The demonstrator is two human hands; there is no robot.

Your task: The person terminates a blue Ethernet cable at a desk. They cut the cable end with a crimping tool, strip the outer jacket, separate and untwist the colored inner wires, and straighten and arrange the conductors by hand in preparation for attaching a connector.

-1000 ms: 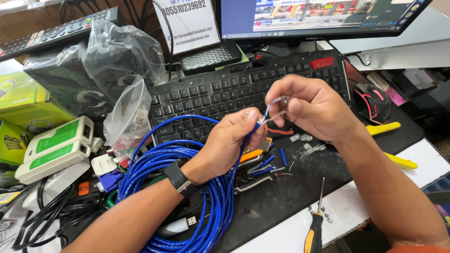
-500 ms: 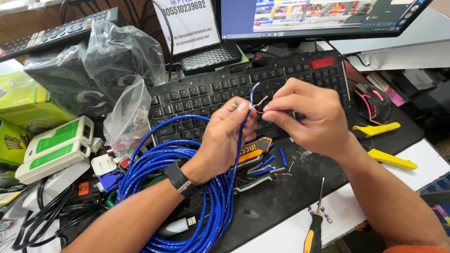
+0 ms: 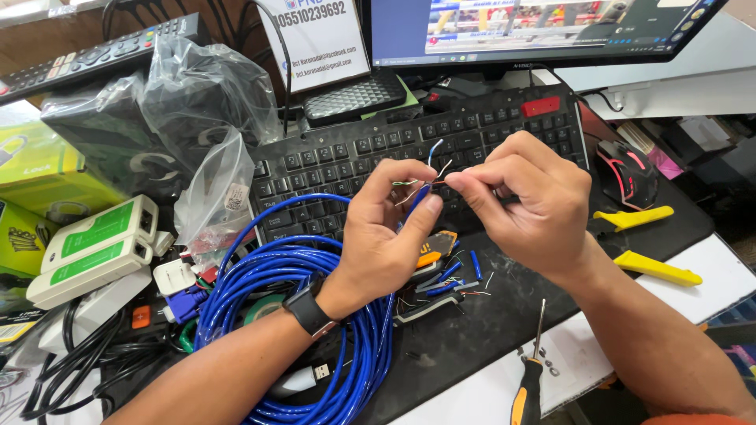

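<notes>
While the two hands hold much the same place over the black computer keyboard (image 3: 409, 149) as half a second ago, the right hand (image 3: 524, 205) has shifted a little: its fingers (image 3: 465, 182) now pinch together on one of the thin coloured wires (image 3: 429, 169) sprouting from the stripped end of the blue round network cable (image 3: 295, 315), whereas a second ago that hand was closed higher up around the cable tip. The left hand (image 3: 386, 232), a black watch at its wrist, stays clamped on the blue jacket just below the fanned wires, thumb pressed against the forefinger. The wires have spread further apart than before; a blue-and-white one stands upright, a pale one leans toward the keyboard's far rows, and greenish and orange strands splay sideways between the two hands. From the grip the cable drops down past the keyboard's near edge into a loose coil of many loops lying on the dark tabletop (image 3: 488, 323). Just in front of the keyboard, under the hands, lie short cut bits of blue jacket (image 3: 475, 265) and a black-and-orange crimping tool (image 3: 429, 275). To the keyboard's right rest yellow-handled pliers (image 3: 646, 244).
</notes>
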